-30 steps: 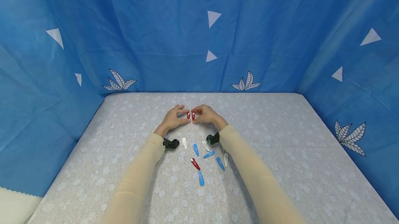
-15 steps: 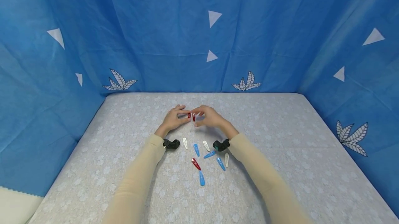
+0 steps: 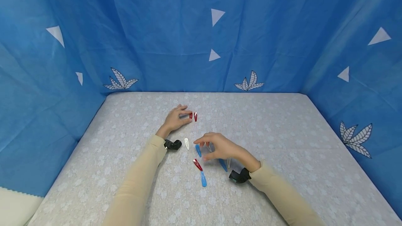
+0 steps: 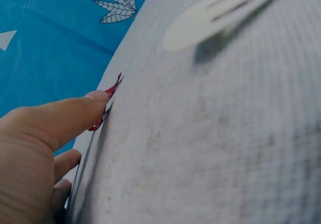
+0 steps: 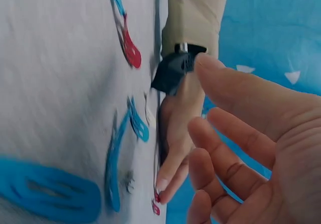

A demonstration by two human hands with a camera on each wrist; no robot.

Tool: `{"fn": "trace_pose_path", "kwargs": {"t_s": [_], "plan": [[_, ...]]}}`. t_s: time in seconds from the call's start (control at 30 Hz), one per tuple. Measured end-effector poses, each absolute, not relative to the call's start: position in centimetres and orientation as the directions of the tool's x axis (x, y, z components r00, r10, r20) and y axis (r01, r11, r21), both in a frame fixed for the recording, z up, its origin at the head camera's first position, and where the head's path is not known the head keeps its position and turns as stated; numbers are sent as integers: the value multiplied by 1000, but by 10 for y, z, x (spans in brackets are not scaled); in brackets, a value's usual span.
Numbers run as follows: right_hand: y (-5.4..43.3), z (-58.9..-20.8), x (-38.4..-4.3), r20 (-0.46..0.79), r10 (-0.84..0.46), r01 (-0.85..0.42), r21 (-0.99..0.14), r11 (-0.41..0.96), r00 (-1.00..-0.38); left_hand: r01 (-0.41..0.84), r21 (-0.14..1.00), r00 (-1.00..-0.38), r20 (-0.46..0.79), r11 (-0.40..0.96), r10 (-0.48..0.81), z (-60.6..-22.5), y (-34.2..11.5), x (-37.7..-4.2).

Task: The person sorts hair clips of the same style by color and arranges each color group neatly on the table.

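My left hand [image 3: 176, 119] rests at the far part of the table, thumb and forefinger pinching a red snap hair clip [image 3: 190, 115]. Just right of it lies another red hair clip [image 3: 195, 116], apart from the fingers. In the left wrist view, the thumb covers the middle of the pinched red clip [image 4: 111, 91]. My right hand [image 3: 220, 146] hovers over the scattered clips, fingers loosely bent and holding nothing. Below its fingertips are a blue hair clip [image 3: 198, 151] and a partly hidden white clip [image 3: 209, 147]. The right wrist view shows a blue clip [image 5: 116, 163] near the fingers.
A white clip [image 3: 186, 144] lies between the arms. Nearer, a red clip [image 3: 197, 164] meets a blue clip [image 3: 203, 179] end to end. Another blue clip [image 3: 223, 165] and a white one [image 3: 228, 163] lie beside the right wrist. Blue curtains [image 3: 176, 37] hang behind the patterned tablecloth [image 3: 270, 124].
My right hand has let go of the right-hand red clip and moved back toward me, over the scattered clips. The left hand has stayed in place with its red clip.
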State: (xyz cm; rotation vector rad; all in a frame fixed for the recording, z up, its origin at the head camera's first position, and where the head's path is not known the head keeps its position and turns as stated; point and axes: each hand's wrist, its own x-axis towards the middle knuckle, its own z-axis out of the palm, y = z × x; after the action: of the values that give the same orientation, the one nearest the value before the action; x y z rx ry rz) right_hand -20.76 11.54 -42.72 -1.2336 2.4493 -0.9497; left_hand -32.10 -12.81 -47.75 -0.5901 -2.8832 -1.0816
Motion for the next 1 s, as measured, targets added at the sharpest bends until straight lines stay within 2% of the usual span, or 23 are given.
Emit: {"fn": "trace_pose_path", "kwargs": {"t_s": [0.13,0.37,1.0], "plan": [[114,-430,-199,76,-823,-650,-655,385,-563,344,637,-931,137,690,338,-478,-128,-322],[109,-439,-192,10,-852,-634,-672,381,-523,337,643,-932,127,688,338,-479,-127,-323],[103,-447,-188,-43,-847,-643,-630,434,-529,342,627,-933,136,700,334,-477,-126,-320]]}}
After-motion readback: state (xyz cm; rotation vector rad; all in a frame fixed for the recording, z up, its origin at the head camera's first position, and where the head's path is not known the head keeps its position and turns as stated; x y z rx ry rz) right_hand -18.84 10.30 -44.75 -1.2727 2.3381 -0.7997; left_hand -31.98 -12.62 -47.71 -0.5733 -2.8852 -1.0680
